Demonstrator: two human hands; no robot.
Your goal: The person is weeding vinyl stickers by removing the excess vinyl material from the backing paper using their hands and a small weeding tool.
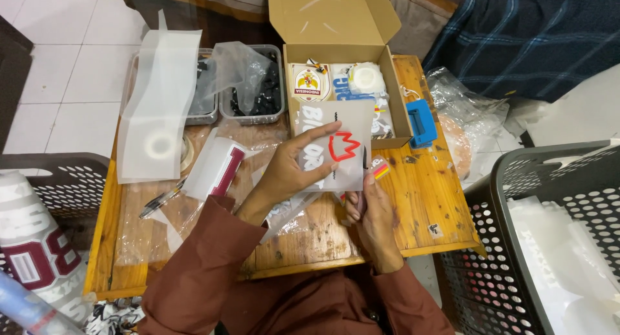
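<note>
Over the wooden worktop point(413, 225), the left hand point(294, 167) and the right hand point(368, 206) both grip one translucent sheet point(336, 148) bearing a red crown-shaped sticker, held just in front of the box. One open cardboard box point(336, 25) holds stickers and a white tape roll. Two grey trays point(252, 90) hold small black pieces, and two dark perforated baskets point(516, 173) flank the worktop, the right one holding white sheets.

Bare wooden table point(423, 212) at lower right of centre, open to pass, cardboard box point(342, 83) blocking upper centre, two trays point(258, 96) upper left, blue tool point(421, 123) beside box, black baskets point(549, 232) hemming both frame edges
</note>
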